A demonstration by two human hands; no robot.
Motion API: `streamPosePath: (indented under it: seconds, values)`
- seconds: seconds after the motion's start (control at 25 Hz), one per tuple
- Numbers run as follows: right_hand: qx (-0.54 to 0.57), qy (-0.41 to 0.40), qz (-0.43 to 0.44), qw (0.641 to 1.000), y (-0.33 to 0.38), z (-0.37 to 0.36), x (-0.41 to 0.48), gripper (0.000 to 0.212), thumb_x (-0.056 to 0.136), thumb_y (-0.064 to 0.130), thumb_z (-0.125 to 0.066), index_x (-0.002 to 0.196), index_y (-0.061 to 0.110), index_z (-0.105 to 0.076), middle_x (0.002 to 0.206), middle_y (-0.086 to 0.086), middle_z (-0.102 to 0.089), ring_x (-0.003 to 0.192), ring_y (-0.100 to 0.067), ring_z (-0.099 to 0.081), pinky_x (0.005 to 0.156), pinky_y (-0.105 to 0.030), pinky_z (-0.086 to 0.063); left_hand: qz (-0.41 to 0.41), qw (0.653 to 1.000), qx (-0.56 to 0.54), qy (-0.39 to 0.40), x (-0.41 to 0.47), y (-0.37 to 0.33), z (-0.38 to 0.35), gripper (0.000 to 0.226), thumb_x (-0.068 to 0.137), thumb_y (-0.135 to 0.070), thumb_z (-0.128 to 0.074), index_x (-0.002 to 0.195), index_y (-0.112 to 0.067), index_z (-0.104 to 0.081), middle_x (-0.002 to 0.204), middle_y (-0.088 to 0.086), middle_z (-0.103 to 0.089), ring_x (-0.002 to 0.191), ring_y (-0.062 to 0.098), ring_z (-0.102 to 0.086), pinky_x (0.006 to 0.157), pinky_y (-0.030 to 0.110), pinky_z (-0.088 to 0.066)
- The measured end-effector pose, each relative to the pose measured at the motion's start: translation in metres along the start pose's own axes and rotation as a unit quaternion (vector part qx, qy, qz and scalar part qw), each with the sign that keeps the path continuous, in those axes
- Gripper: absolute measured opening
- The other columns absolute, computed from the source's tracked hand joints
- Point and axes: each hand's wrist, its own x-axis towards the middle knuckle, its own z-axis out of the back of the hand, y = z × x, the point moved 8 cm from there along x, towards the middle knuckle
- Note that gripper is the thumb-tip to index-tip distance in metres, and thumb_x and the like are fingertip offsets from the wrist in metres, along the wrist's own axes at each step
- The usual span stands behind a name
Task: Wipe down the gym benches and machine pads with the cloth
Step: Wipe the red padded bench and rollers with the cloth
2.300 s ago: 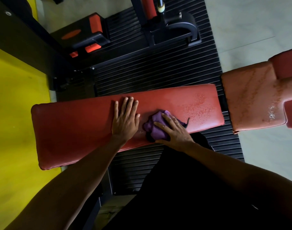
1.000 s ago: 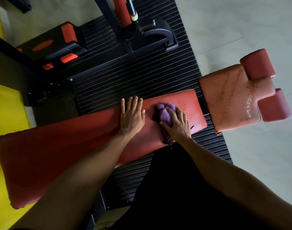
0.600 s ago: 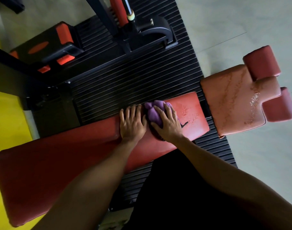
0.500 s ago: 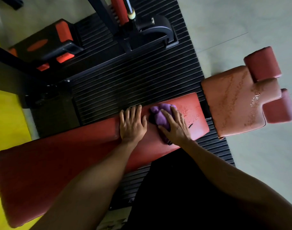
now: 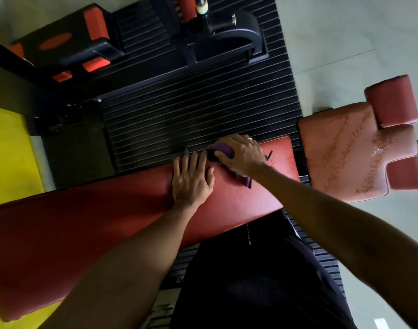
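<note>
Purple cloth, one: mostly hidden under your right hand, whose fingers curled round it at the far edge of the long red surface; only a bunched fold and a tail below the wrist showed. Left hand, one: lay flat, fingers straight, on that surface just beside the cloth, holding nothing. The frame cut off the surface's left end. Seat pad, one, wet-streaked; roller pads, two, one clipped at the right edge.

Single wide-angle head-worn camera, positioned above the near long side of the bench, faces steeply down and forward across it at close range, taking in the ribbed mat beyond the bench.
</note>
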Motion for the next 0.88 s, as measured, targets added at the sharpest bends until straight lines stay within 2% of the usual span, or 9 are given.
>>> streamPosePath:
  seconds: [0.12, 0.2, 0.36, 0.44, 0.52, 0.6, 0.68, 0.76, 0.88]
  values:
    - [0.013, 0.023, -0.127, 0.992, -0.046, 0.007, 0.009, 0.071, 0.083, 0.084, -0.027, 0.126, 0.039, -0.061, 0.121, 0.002, -0.067, 0.111, -0.028, -0.062, 0.092, -0.046, -0.053, 0.0, 1.0, -0.002, -0.002, 0.0, 0.0, 0.002, 0.05, 0.098, -0.045, -0.044, 0.139, -0.017, -0.053, 0.126, 0.005, -0.06, 0.116, 0.028, -0.052, 0.109, 0.05, -0.033]
    - [0.013, 0.019, -0.172, 0.985, -0.036, 0.005, 0.009, 0.068, 0.084, 0.082, -0.03, 0.122, 0.037, -0.064, 0.121, 0.001, -0.066, 0.112, -0.03, -0.06, 0.091, -0.044, -0.052, 0.0, 1.0, 0.0, 0.002, -0.001, 0.0, 0.001, 0.05, 0.098, -0.045, -0.043, 0.14, -0.017, -0.052, 0.127, 0.006, -0.06, 0.117, 0.028, -0.052, 0.109, 0.05, -0.033]
    - [0.012, -0.014, -0.088, 0.996, 0.021, -0.001, -0.005, 0.06, 0.091, 0.075, -0.042, 0.133, 0.035, -0.057, 0.135, 0.0, -0.058, 0.126, -0.033, -0.049, 0.103, -0.048, -0.044, -0.003, 1.0, 0.008, 0.019, 0.001, 0.0, -0.001, 0.051, 0.098, -0.045, -0.043, 0.14, -0.017, -0.052, 0.128, 0.007, -0.06, 0.117, 0.028, -0.052, 0.108, 0.049, -0.034]
    - [0.005, -0.014, -0.063, 0.998, 0.005, -0.003, -0.019, 0.066, 0.089, 0.075, -0.047, 0.144, 0.038, -0.046, 0.142, 0.0, -0.052, 0.13, -0.033, -0.045, 0.104, -0.051, -0.045, -0.001, 0.999, 0.017, 0.035, 0.001, 0.001, -0.003, 0.053, 0.098, -0.046, -0.041, 0.143, -0.018, -0.05, 0.129, 0.006, -0.059, 0.118, 0.029, -0.052, 0.108, 0.049, -0.032]
    - [0.023, -0.017, -0.132, 0.991, -0.04, -0.001, -0.031, 0.07, 0.088, 0.075, -0.051, 0.147, 0.041, -0.038, 0.144, 0.0, -0.045, 0.131, -0.034, -0.043, 0.1, -0.051, -0.048, 0.001, 0.999, 0.024, 0.041, 0.002, 0.001, -0.005, 0.053, 0.099, -0.046, -0.039, 0.144, -0.019, -0.048, 0.129, 0.005, -0.059, 0.119, 0.029, -0.051, 0.108, 0.05, -0.032]
    - [0.075, -0.038, -0.25, 0.965, -0.074, -0.001, -0.04, 0.068, 0.089, 0.072, -0.052, 0.147, 0.038, -0.038, 0.145, -0.001, -0.04, 0.132, -0.038, -0.039, 0.1, -0.054, -0.047, -0.006, 0.999, 0.027, 0.04, 0.002, 0.0, -0.005, 0.053, 0.1, -0.046, -0.038, 0.144, -0.019, -0.047, 0.128, 0.005, -0.059, 0.118, 0.03, -0.052, 0.107, 0.05, -0.033]
    - [0.094, -0.053, -0.295, 0.949, -0.062, -0.007, -0.041, 0.065, 0.092, 0.07, -0.05, 0.147, 0.037, -0.04, 0.149, -0.002, -0.037, 0.136, -0.041, -0.034, 0.1, -0.06, -0.046, -0.011, 0.999, 0.035, 0.039, 0.002, 0.0, -0.005, 0.052, 0.1, -0.045, -0.037, 0.144, -0.019, -0.048, 0.127, 0.005, -0.06, 0.116, 0.029, -0.052, 0.106, 0.05, -0.034]
    - [0.1, -0.064, -0.261, 0.958, -0.022, -0.013, -0.046, 0.063, 0.094, 0.067, -0.05, 0.149, 0.038, -0.04, 0.155, -0.001, -0.033, 0.141, -0.043, -0.03, 0.105, -0.063, -0.043, -0.013, 0.998, 0.044, 0.041, 0.001, -0.001, -0.004, 0.053, 0.1, -0.044, -0.038, 0.145, -0.019, -0.048, 0.128, 0.006, -0.06, 0.115, 0.03, -0.052, 0.105, 0.051, -0.034]
    - [0.109, -0.04, -0.188, 0.975, 0.002, -0.033, -0.084, 0.064, 0.096, 0.063, -0.051, 0.154, 0.04, -0.035, 0.166, -0.003, -0.022, 0.153, -0.038, -0.015, 0.122, -0.059, -0.023, -0.032, 0.995, 0.068, 0.064, 0.003, -0.005, -0.001, 0.057, 0.099, -0.047, -0.036, 0.149, -0.019, -0.044, 0.127, 0.009, -0.06, 0.11, 0.033, -0.054, 0.101, 0.052, -0.035]
